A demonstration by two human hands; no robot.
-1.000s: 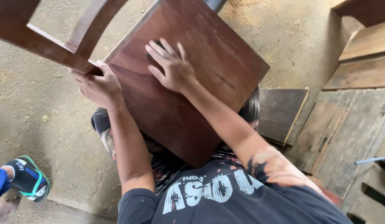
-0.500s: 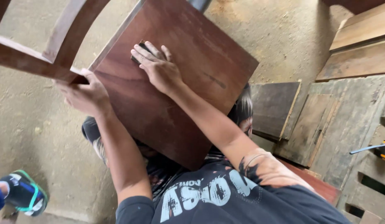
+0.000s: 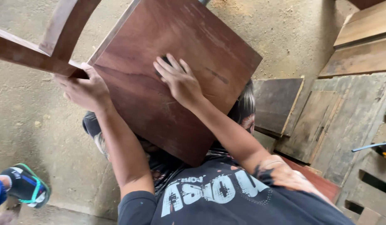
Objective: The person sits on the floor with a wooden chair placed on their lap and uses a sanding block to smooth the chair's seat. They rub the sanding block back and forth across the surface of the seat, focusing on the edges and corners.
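- A dusty concrete floor (image 3: 26,121) is lying beneath me, with weathered wooden planks (image 3: 347,121) stacked at my right.
- A dark brown wooden seat panel (image 3: 176,75) is leaning tilted over my lap, joined to a chair frame (image 3: 39,46) at upper left.
- My left hand (image 3: 82,89) is gripping the panel's corner where the frame meets it, fingers curled around the edge.
- My right hand (image 3: 180,81) is pressing flat on the panel, fingers spread over something small and dark, possibly a sanding pad (image 3: 164,63); I cannot tell.
- A foot in a sandal (image 3: 24,187) is showing at lower left.
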